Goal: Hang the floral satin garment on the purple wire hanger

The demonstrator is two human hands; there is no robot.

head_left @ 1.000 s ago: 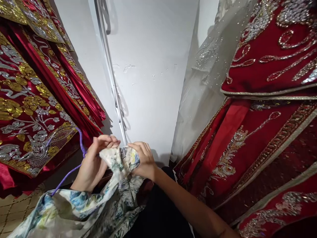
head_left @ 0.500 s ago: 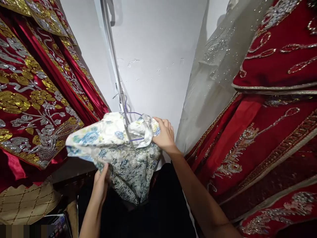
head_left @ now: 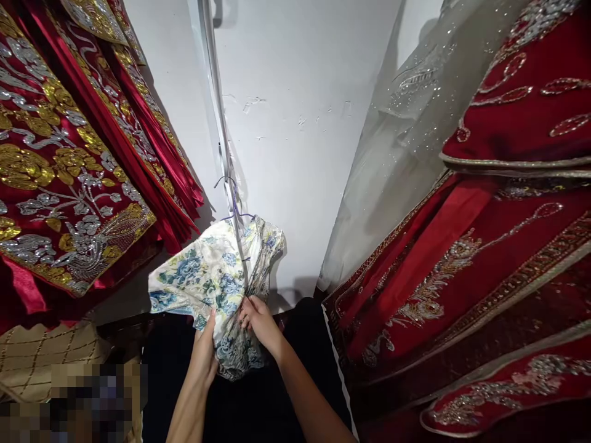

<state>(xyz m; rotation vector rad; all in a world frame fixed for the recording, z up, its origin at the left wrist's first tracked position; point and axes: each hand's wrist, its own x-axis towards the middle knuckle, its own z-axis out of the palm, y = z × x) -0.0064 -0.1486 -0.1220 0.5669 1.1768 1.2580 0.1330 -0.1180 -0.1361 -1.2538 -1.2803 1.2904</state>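
A white shirt with blue and green flowers [head_left: 189, 271] hangs on a thin purple hanger [head_left: 234, 203], in front of a metal pole [head_left: 215, 80]. Low on its left side, my left hand [head_left: 206, 347] grips the cloth, thumb on top and the other fingers hidden behind. My right hand [head_left: 255, 317] has its fingers closed on the front of the shirt, near the middle, where the fabric bunches into folds. The shirt's right shoulder drapes freely over the hanger.
Red garments with gold and silver embroidery [head_left: 78, 184] hang at the left. On the right are a red beaded garment [head_left: 462, 271] and a sheer glittery white one [head_left: 392, 135]. Behind stands a white wall [head_left: 300, 67]. A quilted beige item [head_left: 46, 357] lies lower left.
My right hand has left the shirt's right shoulder and come down and left to its front. The shirt's front has drawn together, and my left hand has shifted slightly right.
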